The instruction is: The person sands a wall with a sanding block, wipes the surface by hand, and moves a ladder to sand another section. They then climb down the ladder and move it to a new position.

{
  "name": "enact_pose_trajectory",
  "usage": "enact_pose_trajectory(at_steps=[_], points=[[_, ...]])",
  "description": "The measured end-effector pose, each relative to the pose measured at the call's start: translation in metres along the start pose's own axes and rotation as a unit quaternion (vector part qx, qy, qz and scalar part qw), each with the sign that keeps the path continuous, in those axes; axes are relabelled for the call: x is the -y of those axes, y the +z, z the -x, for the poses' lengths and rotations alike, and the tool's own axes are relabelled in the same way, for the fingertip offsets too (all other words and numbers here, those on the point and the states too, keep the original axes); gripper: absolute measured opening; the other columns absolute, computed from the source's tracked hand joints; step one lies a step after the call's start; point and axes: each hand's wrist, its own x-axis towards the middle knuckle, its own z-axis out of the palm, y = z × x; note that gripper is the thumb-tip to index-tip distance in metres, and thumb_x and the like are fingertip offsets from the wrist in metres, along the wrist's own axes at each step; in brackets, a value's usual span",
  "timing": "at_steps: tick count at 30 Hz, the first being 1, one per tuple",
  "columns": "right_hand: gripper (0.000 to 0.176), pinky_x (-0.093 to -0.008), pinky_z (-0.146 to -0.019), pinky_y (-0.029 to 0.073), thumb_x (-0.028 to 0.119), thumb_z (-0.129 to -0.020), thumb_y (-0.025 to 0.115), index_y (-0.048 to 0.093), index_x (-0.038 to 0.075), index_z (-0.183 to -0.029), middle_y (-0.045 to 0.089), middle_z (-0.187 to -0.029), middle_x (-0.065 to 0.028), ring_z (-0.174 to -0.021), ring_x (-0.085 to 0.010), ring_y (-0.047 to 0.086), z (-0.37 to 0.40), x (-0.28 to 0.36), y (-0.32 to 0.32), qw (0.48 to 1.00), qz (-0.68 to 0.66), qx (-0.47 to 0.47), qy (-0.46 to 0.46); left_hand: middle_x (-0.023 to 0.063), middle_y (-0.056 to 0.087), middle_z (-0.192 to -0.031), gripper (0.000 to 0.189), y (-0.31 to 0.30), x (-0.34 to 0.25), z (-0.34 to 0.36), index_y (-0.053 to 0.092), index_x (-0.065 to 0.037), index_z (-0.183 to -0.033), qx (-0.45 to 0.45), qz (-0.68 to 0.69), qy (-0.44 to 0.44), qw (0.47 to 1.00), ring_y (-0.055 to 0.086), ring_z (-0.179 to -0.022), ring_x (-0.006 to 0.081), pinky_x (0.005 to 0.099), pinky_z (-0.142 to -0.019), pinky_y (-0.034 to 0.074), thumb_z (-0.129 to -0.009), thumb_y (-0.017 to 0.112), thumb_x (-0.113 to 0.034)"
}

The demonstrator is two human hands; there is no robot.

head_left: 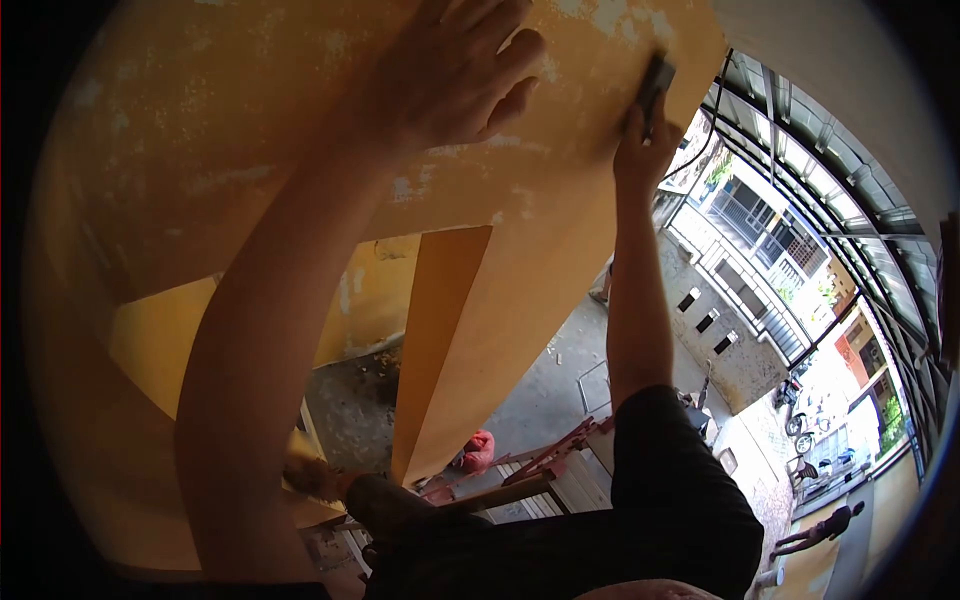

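Note:
A yellow-orange painted wall (250, 200) with pale, worn patches fills the upper left. My left hand (465, 75) rests against it near the top, fingers spread and slightly bent, holding nothing. To the right, close to the wall's edge, my right hand (645, 150) grips a dark flat scraper-like tool (657, 82), slightly blurred, against the painted surface. Below the wall stands a yellow pillar (480, 340) beside an opening.
Under me are wooden and metal scaffold parts (510, 492) and a red bundle (478, 452). The grey floor (535, 375) lies far below. A metal-framed roof (840, 150), a low wall (715, 325), motorcycles (797, 430) and another person (825, 528) are at the right.

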Motion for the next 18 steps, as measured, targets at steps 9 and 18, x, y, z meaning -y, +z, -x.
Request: enact_pose_trajectory(at_steps=[9, 18], points=[[0.046, -0.0351, -0.079, 0.046, 0.02, -0.088, 0.068, 0.059, 0.004, -0.13, 0.057, -0.112, -0.0187, -0.1, -0.0279, 0.056, -0.035, 0.0, 0.01, 1.0, 0.028, -0.01, 0.006, 0.0254, 0.054, -0.117, 0.03, 0.0, 0.002, -0.001, 0.055, -0.001, -0.103, 0.014, 0.0, 0.005, 1.0, 0.046, -0.124, 0.0419, 0.0606, -0.107, 0.031, -0.09, 0.054, -0.028], [0.047, -0.0411, -0.081, 0.046, 0.029, -0.089, 0.064, 0.06, 0.0, -0.127, 0.058, -0.107, -0.024, -0.096, -0.0334, 0.057, -0.08, 0.007, 0.02, 0.998, 0.044, -0.018, -0.042, 0.013, 0.053, -0.123, 0.026, 0.002, -0.001, -0.006, 0.055, -0.008, -0.099, 0.005, -0.034, -0.02, 0.999, 0.044, -0.128, 0.0309, 0.0524, -0.111, 0.029, -0.084, 0.065, -0.026]])
